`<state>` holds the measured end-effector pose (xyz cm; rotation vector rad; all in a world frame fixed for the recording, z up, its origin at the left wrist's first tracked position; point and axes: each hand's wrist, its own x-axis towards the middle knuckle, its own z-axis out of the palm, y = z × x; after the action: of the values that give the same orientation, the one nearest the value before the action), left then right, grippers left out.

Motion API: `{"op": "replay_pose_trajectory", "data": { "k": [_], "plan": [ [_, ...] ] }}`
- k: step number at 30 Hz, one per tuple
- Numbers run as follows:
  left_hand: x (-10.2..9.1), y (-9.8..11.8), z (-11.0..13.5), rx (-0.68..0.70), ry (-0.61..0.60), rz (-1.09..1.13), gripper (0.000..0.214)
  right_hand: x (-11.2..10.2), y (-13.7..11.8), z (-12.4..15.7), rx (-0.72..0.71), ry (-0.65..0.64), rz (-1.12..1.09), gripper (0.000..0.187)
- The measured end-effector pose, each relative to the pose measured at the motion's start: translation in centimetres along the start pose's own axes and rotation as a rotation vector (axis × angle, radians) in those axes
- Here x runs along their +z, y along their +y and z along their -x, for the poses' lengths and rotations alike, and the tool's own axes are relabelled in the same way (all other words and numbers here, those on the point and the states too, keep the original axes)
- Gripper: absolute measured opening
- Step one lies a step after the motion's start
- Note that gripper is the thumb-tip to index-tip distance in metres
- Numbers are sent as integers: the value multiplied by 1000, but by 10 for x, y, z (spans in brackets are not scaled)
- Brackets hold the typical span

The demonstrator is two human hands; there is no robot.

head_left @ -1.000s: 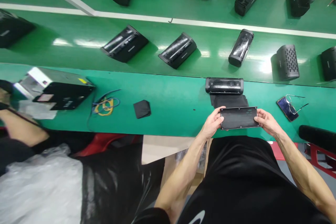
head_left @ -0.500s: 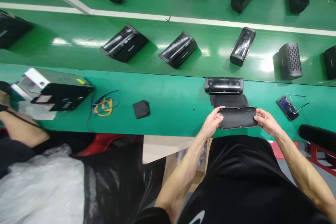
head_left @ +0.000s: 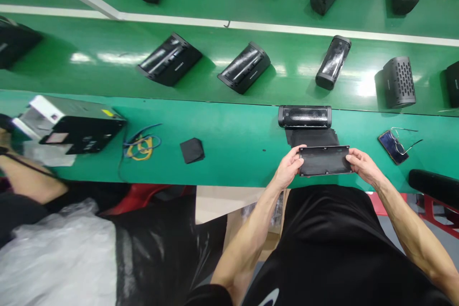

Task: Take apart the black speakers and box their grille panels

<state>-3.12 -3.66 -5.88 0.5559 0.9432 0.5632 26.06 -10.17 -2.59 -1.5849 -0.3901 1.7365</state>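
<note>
Between my two hands is a black rectangular speaker panel [head_left: 325, 160], its hollow side facing up, with small tabs along its rim. My left hand [head_left: 289, 166] pinches its left end, and my right hand [head_left: 363, 165] grips the right end, thumbs on top. Just beyond the panel lies a stack of thin black sheets [head_left: 312, 137], partly covered by it. Behind the sheets rests a black speaker housing [head_left: 304, 116] with a shiny perforated front.
Glasses lie on a phone [head_left: 393, 147] to the right. Leftward are black square pads [head_left: 192, 150], coiled cables [head_left: 141, 147] and a boxy machine [head_left: 82, 124] beside a co-worker's arm [head_left: 32, 172]. Several speakers [head_left: 244, 68] sit along the green line beyond the bench edge.
My hands keep hold of the panel in nearly the same place. The view has shifted slightly; nothing else visibly differs.
</note>
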Motion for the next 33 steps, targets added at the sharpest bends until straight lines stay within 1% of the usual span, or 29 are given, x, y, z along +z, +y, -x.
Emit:
{"op": "replay_pose_trajectory", "data": {
  "k": [6, 12, 17, 21, 25, 27, 30, 31, 33],
  "plan": [
    [-2, 1, -1, -3, 5, -20, 80, 2, 0, -4, 10, 42, 2, 59],
    [-7, 2, 2, 35, -52, -85, 93, 2, -1, -3, 1, 38, -7, 56],
    [-11, 0, 0, 39, -55, -108, 93, 1, 0, -4, -18, 17, 24, 55],
    [-9, 1, -2, 51, -73, -70, 90, 2, 0, -5, -4, 23, -28, 57],
    [-6, 7, 0, 17, -83, 16, 86, 5, 1, -8, 16, 30, -62, 61],
    [-7, 11, 1, -16, -95, 99, 74, 6, 1, -9, 12, 38, -66, 63],
    [-13, 16, -1, -85, -165, 265, 56, 5, -5, -12, -6, 38, -70, 61],
    [-15, 18, -4, -123, -193, 320, 55, 4, -9, -13, -10, 28, -70, 60],
    [-15, 20, -14, -225, -230, 414, 62, 5, -19, -15, -10, -11, -61, 56]
  ]
}}
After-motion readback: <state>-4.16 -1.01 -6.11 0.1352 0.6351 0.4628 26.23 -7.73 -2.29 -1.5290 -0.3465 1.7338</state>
